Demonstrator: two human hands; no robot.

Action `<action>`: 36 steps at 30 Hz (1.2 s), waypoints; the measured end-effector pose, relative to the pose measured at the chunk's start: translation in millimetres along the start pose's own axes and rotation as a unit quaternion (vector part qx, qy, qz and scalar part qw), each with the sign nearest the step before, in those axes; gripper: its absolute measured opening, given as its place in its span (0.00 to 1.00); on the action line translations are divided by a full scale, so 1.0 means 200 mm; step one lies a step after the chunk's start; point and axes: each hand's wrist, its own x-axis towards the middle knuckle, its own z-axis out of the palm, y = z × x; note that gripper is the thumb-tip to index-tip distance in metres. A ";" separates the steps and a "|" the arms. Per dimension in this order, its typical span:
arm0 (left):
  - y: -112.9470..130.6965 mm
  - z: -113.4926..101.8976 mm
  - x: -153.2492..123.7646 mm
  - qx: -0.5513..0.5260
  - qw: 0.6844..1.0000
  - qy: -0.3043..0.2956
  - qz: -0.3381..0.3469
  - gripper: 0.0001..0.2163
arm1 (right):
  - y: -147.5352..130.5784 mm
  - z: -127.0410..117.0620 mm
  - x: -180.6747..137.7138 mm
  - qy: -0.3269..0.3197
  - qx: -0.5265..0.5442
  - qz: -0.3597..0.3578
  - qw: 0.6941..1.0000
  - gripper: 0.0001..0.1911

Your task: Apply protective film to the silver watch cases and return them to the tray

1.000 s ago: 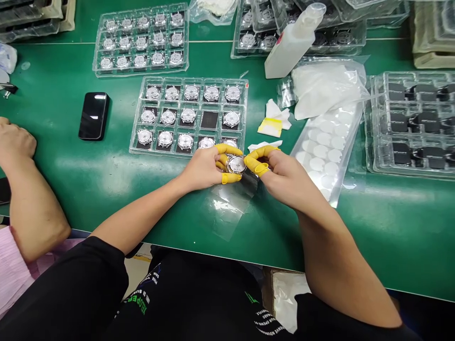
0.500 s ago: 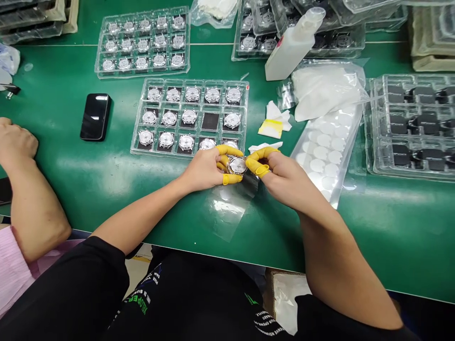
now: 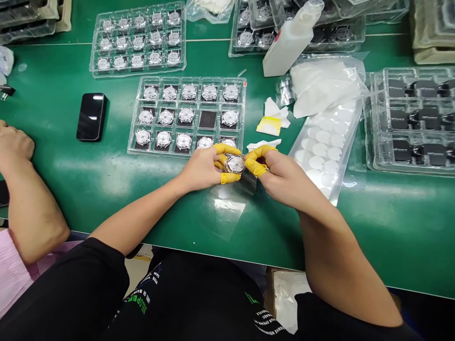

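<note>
My left hand (image 3: 209, 166), with yellow finger cots on its fingertips, grips a round silver watch head (image 3: 235, 164) by its rim, pale dial up and no strap on it. From the other side, my right hand (image 3: 273, 170), also in yellow finger cots, pinches at the watch's right edge, where the crown would be; the fingertips cover that spot. A sheet of clear film (image 3: 227, 215) lies on the table under the hands. Just beyond, a clear compartment tray (image 3: 132, 137) holds several similar watch heads on dark pads, and one compartment shows only its pad (image 3: 207, 120).
Behind are another watch tray (image 3: 93, 66) and a spray bottle (image 3: 289, 45). Right of my hands are tissue scraps (image 3: 272, 124), a sheet of round white stickers (image 3: 316, 163) and stacked trays (image 3: 369, 142). At left lie a phone (image 3: 91, 117) and another person's arm (image 3: 31, 203).
The view has shifted slightly, moving the table items a little left and up. Both hands keep the same hold on the watch head, which looks turned a little.
</note>
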 end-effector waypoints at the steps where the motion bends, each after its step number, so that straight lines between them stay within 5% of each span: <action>1: 0.00 0.00 0.00 0.001 1.000 0.001 -0.002 0.28 | 0.00 0.00 0.00 0.003 0.006 0.002 1.000 0.06; 7: 0.01 0.00 -0.01 0.010 1.000 0.003 -0.007 0.27 | 0.05 -0.01 0.03 0.048 0.129 0.011 0.990 0.12; 10: 0.01 0.00 -0.01 0.026 1.000 0.007 -0.001 0.27 | 0.12 -0.06 0.07 0.182 0.138 0.027 0.973 0.11; 13: 0.01 0.00 -0.01 0.036 0.999 0.005 0.006 0.26 | 0.21 -0.11 0.14 0.280 0.029 0.036 0.959 0.12; 18: 0.00 -0.01 -0.01 0.033 0.999 0.008 0.009 0.26 | 0.31 -0.10 0.24 0.240 -0.155 -0.003 0.958 0.09; 24: 0.00 0.00 -0.01 0.031 0.999 0.005 0.009 0.27 | 0.28 -0.10 0.27 0.211 -0.135 -0.048 0.967 0.05; 30: 0.00 0.00 -0.01 0.020 1.000 0.004 -0.004 0.27 | 0.32 -0.13 0.30 0.192 -0.106 0.019 0.976 0.13; 36: 0.01 -0.01 -0.01 0.038 0.999 0.015 0.005 0.26 | 0.35 -0.16 0.23 0.255 -0.095 0.034 0.962 0.15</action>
